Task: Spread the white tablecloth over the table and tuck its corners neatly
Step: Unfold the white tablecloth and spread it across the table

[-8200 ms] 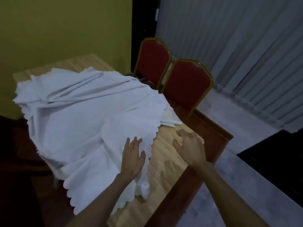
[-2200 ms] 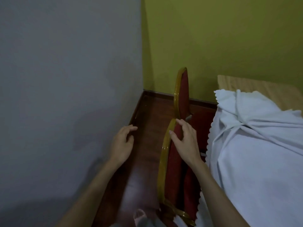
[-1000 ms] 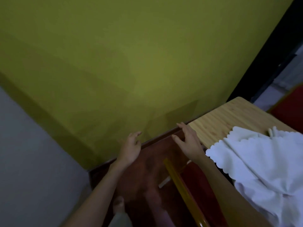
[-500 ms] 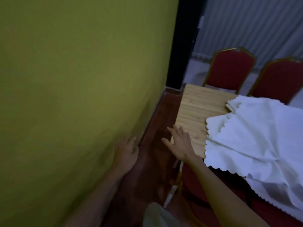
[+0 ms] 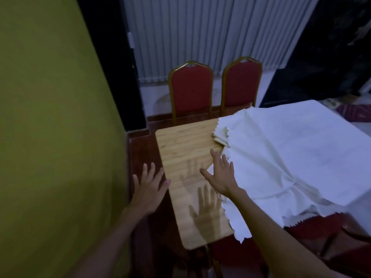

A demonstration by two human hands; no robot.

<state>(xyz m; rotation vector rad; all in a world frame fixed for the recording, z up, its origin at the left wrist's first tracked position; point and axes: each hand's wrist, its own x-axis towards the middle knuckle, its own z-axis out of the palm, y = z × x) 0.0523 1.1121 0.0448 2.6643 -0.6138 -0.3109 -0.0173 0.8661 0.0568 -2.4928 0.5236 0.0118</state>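
Note:
The white tablecloth [image 5: 291, 157] with a scalloped edge lies rumpled over the right part of the wooden table [image 5: 184, 145]; the table's left end is bare. My right hand [image 5: 220, 175] hovers open, fingers spread, over the cloth's near-left edge, holding nothing. My left hand [image 5: 149, 187] is open with fingers spread, off the table's left edge above the dark floor. Both hands cast shadows on the bare wood.
A yellow-green wall [image 5: 50, 137] runs close along the left. Two red chairs with gold frames [image 5: 190, 91] [image 5: 241, 83] stand at the table's far side. Another red chair [image 5: 321, 243] sits under the near right edge. Grey vertical blinds [image 5: 200, 33] hang behind.
The view has swung right from the wall corner to face the table's bare end. My right hand moved from the table's corner over to the cloth's edge; my left rose beside the table.

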